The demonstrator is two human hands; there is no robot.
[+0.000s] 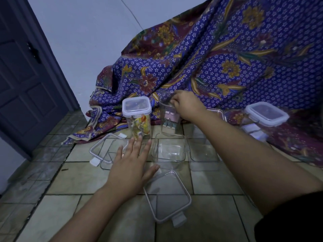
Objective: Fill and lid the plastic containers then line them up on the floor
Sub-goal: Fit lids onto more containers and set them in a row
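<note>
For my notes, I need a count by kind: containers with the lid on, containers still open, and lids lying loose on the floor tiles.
Lidded containers: 2
Open containers: 4, as far as clear plastic shows
Loose lids: 2
Total: 8

Two clear plastic containers wear white-rimmed lids: a tall one with colourful contents (139, 126) and another at the far right (262, 119). Four clear plastic containers stand open: a tall one holding pinkish items (168, 117), a square empty one in the middle (169, 151), a low one at the left (113, 154) and one further right (204, 151), blurred. Three loose square lids show: one near the front (167, 198), one at the left (101, 147), one behind the right forearm (216, 112). Two bare hands are in view, the left (129, 168) and the right (185, 103)
</note>
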